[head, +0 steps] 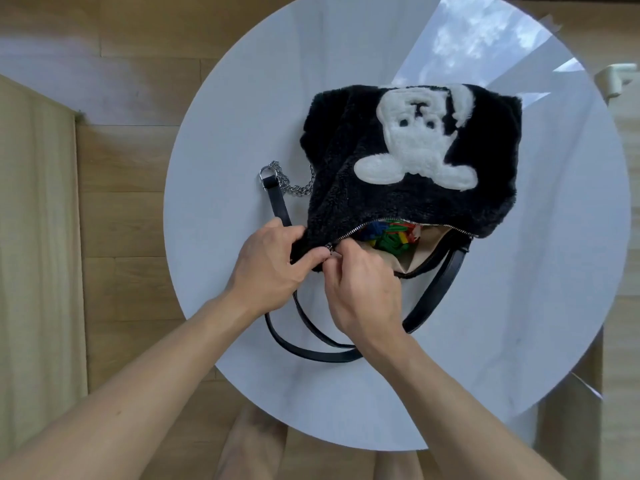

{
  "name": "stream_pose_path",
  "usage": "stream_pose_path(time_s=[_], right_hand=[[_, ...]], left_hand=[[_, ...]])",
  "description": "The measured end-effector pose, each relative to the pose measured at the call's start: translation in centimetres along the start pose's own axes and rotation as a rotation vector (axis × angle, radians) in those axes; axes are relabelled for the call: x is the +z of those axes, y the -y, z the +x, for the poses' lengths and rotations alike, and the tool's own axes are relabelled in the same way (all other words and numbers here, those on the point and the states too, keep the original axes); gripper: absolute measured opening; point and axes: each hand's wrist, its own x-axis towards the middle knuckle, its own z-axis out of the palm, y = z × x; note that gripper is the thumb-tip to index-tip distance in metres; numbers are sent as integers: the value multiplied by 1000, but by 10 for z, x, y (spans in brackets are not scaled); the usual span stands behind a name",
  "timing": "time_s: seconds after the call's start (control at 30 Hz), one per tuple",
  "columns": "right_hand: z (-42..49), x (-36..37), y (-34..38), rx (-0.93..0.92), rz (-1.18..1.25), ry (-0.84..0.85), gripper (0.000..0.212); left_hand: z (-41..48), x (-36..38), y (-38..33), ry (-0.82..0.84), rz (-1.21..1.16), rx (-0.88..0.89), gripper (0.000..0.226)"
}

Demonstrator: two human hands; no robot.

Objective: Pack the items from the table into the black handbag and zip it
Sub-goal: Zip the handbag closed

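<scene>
Between both hands, zipper pull (329,251): right hand (360,292) pinches it, left hand (268,263) grips black handbag (398,195) corner; beyond right hand, mouth open, coloured items (388,235) inside.

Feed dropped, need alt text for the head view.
The left hand grips a corner of a black fluffy handbag with a white animal patch, while the right hand pinches its silver zip pull. The zip is open, showing colourful plastic items inside; the bag lies on a round white table.
</scene>
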Motion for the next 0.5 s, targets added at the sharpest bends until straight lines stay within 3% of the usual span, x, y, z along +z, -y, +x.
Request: stream_pose_path(time_s=[0.2, 0.37, 0.5], right_hand=[[6, -6, -8, -208, -258, 31, 33], [4, -17, -27, -165, -204, -8, 32], [10, -39, -69, -4, -212, -125, 36]], left_hand=[[4, -3, 6, -22, 129, 91, 50], [4, -13, 8, -23, 259, 183, 38], [9, -27, 7, -119, 339, 208, 33]])
